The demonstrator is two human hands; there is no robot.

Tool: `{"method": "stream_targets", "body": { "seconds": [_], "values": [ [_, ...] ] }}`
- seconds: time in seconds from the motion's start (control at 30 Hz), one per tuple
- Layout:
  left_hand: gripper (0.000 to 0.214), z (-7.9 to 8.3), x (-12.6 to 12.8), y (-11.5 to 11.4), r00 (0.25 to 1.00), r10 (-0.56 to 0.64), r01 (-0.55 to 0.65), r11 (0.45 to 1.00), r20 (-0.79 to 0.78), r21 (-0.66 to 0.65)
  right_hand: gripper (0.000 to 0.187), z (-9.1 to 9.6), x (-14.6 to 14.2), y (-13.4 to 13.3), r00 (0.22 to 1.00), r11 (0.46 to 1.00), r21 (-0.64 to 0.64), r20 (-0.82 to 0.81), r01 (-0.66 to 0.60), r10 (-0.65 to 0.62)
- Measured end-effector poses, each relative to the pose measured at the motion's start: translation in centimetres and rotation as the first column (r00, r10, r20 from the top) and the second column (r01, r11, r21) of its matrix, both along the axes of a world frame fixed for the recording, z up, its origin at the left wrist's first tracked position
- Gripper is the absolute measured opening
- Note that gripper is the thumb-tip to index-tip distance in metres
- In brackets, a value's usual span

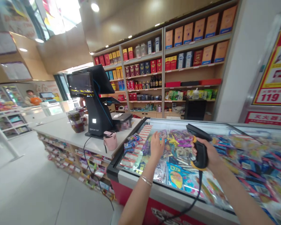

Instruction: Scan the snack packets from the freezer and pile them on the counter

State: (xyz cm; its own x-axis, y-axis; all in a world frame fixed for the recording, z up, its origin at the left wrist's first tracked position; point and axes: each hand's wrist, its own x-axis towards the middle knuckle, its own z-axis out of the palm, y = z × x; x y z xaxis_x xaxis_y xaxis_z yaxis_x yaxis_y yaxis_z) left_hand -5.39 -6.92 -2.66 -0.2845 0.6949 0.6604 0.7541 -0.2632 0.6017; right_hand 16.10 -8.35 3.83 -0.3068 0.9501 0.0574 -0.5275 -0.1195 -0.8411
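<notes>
My right hand is wrapped round the grip of a black barcode scanner with a yellow band, its cable hanging down over the freezer front. My left hand lies flat with fingers stretched out on the glass lid of a chest freezer. Colourful ice-cream packets show under the glass around both hands. A thin bracelet circles my left wrist.
A checkout terminal with two screens stands on the white counter to the left, beside a pink cup and tubs of snacks. Shelves of boxed goods and bottles line the back wall. A person in orange stands far left.
</notes>
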Motion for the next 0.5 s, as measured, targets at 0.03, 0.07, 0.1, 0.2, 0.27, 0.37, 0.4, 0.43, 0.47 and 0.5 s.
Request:
{"method": "stream_targets", "body": {
  "seconds": [0.03,0.07,0.1,0.2,0.27,0.37,0.4,0.43,0.47,0.5],
  "values": [
    [0.03,0.1,1.5,0.4,0.999,-0.037,0.037,0.999,0.003,-0.004,0.017,-0.1,1.5,0.0,0.999,0.999,0.006,0.008,0.031,-0.031],
    [0.03,0.2,3.0,0.7,0.997,-0.077,0.077,0.997,0.003,-0.004,0.018,-0.2,3.0,0.1,0.998,0.999,0.006,0.021,0.053,-0.053],
    [0.03,0.3,4.5,1.1,0.993,-0.12,0.12,0.993,0.001,-0.003,0.018,-0.3,4.4,0.2,0.997,0.998,0.0,0.035,0.069,-0.069],
    [0.031,0.4,9.0,2.1,0.97,-0.243,0.243,0.97,-0.012,-0.004,0.018,-1.1,8.7,0.5,0.99,0.991,-0.048,0.061,0.128,-0.125],
    [0.033,0.2,11.7,2.8,0.946,-0.323,0.323,0.946,-0.033,-0.017,0.016,-1.9,11.3,0.8,0.981,0.979,-0.08,0.058,0.187,-0.183],
    [0.035,-0.6,15.0,3.8,0.898,-0.432,0.43,0.902,-0.087,-0.043,0.015,-3.5,14.8,1.3,0.966,0.962,-0.098,0.066,0.254,-0.248],
    [0.035,-0.9,15.8,4.1,0.881,-0.461,0.457,0.887,-0.105,-0.059,0.015,-4.0,15.7,1.4,0.961,0.957,-0.098,0.069,0.274,-0.268],
    [0.035,-1.3,16.5,4.5,0.865,-0.488,0.481,0.873,-0.121,-0.081,0.015,-4.5,16.6,1.5,0.954,0.949,-0.097,0.065,0.299,-0.294],
    [0.036,-1.6,17.2,4.8,0.849,-0.51,0.5,0.86,-0.135,-0.106,0.015,-5.0,17.3,1.6,0.945,0.94,-0.096,0.054,0.327,-0.323],
    [0.036,-2.0,17.7,5.2,0.835,-0.53,0.515,0.847,-0.148,-0.132,0.015,-5.5,17.9,1.6,0.936,0.931,-0.097,0.041,0.353,-0.351]
  ]
}}
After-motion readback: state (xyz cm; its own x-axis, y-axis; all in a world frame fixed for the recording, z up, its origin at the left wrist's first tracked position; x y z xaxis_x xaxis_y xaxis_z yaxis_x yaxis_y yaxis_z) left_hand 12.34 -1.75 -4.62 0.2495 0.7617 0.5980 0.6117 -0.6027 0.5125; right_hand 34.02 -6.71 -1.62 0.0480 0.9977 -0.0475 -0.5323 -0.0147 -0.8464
